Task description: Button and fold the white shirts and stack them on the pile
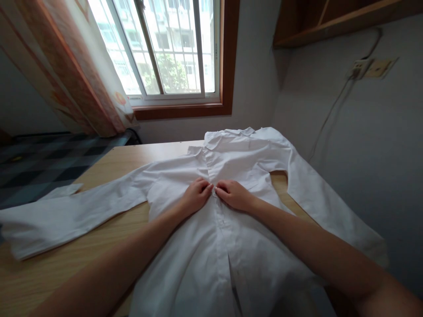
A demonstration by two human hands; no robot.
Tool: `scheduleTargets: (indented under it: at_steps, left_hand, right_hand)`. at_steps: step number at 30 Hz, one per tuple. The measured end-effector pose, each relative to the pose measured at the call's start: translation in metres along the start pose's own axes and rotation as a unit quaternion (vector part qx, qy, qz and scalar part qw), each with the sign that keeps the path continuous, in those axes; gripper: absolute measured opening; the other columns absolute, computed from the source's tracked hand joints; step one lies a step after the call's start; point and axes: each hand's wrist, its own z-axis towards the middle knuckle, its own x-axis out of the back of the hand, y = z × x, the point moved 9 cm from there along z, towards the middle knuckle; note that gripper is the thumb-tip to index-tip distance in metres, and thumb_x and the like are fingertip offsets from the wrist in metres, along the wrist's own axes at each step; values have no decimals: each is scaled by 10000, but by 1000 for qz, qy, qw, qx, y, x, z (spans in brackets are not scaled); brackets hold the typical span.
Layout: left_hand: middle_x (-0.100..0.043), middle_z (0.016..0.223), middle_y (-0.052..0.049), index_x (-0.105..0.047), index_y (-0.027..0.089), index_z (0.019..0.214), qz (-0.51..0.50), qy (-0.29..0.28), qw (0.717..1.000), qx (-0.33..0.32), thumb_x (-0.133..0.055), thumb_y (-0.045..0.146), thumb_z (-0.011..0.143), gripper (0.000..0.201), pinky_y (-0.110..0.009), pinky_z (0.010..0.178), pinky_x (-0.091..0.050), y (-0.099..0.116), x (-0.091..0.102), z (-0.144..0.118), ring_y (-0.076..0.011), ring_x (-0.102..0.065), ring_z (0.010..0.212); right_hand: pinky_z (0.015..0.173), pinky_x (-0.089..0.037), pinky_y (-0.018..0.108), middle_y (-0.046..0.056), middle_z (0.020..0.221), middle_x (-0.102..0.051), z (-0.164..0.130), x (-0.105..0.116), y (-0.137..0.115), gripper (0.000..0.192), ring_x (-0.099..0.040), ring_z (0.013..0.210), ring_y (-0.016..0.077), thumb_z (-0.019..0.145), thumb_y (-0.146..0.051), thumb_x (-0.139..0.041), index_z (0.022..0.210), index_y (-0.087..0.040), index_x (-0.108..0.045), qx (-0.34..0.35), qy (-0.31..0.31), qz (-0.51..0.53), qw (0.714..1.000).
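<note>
A white long-sleeved button-up shirt lies spread front side up, its collar at the far end and its lower part towards me. My left hand is closed on the left side of the front placket, about mid-chest. Opposite it, my right hand pinches the placket's other side, fingertips close to those of the left. Whatever button lies between the fingers is too small to make out. Below the hands the front edges part into a narrow gap near the hem. Both sleeves stretch outward.
Beneath the shirt is a light wooden table. A bed with a dark checked cover stands at the left, beside a patterned curtain. Behind are a window and a wall. At the right, a cable runs from a socket below a wooden shelf.
</note>
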Motion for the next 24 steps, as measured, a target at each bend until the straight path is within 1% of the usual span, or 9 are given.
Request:
scheduleTargets:
  at_steps: [3, 6, 8, 9, 13, 17, 19, 24]
  left_hand:
    - [-488, 689, -12, -494, 191, 582, -11, -7, 1000, -1, -464, 334, 871, 324, -290, 659, -392, -2, -1, 1, -158, -492, 690]
    - [-502, 697, -14, -506, 189, 592, -21, -11, 1000, -6, -466, 337, 869, 316, -294, 673, -402, -3, -1, 2, -163, -501, 702]
    - [-508, 700, -15, -503, 190, 600, -27, -12, 1000, -9, -465, 337, 867, 308, -300, 684, -408, -4, -1, 3, -166, -502, 707]
    - [-507, 699, -14, -494, 192, 600, -29, -12, 999, -9, -464, 338, 866, 305, -301, 685, -409, -4, -1, 3, -167, -501, 707]
    - [-497, 699, -11, -477, 197, 604, -32, -11, 999, -7, -456, 350, 866, 304, -302, 685, -406, -2, 2, 3, -169, -493, 709]
    - [-501, 715, -11, -511, 194, 629, -35, -18, 999, -14, -454, 381, 877, 316, -295, 695, -410, -1, 4, 2, -167, -500, 723]
    - [-506, 718, -12, -519, 195, 636, -30, -20, 999, -18, -458, 394, 879, 320, -292, 697, -410, -1, 4, 3, -166, -500, 725]
    - [-484, 711, -12, -483, 204, 620, -16, -8, 1000, -19, -458, 391, 875, 317, -305, 714, -409, -1, 3, 4, -170, -487, 718]
  right_hand:
    - [658, -334, 258, 31, 768, -627, 0, -4, -1, 279, -537, 697, 143, 990, -278, -408, 781, -181, -566, -19, -4, -62, 998]
    - [697, -349, 271, 72, 889, -663, -1, -8, -4, 258, -584, 771, 172, 1013, -284, -361, 936, -178, -583, -42, -10, -133, 990]
    - [701, -353, 271, 73, 919, -669, -2, -9, -5, 256, -596, 786, 176, 1018, -291, -347, 994, -186, -580, -50, -12, -150, 987]
    - [700, -353, 267, 65, 914, -669, -2, -9, -6, 248, -597, 786, 173, 1016, -290, -353, 989, -193, -580, -51, -9, -146, 988]
    - [684, -343, 252, 26, 818, -638, 0, -4, -4, 203, -564, 752, 152, 979, -260, -422, 846, -202, -563, -35, 28, -76, 996]
    - [634, -313, 250, -9, 691, -548, 2, -1, 1, 238, -492, 661, 133, 941, -269, -448, 716, -202, -491, -22, 61, 2, 998]
    - [609, -296, 250, -24, 647, -502, 3, -1, 3, 263, -453, 627, 125, 923, -279, -451, 672, -203, -451, -19, 71, 40, 996]
    - [576, -272, 253, -45, 581, -407, 5, 1, 8, 316, -386, 590, 117, 885, -346, -451, 609, -207, -385, -19, 86, 126, 988]
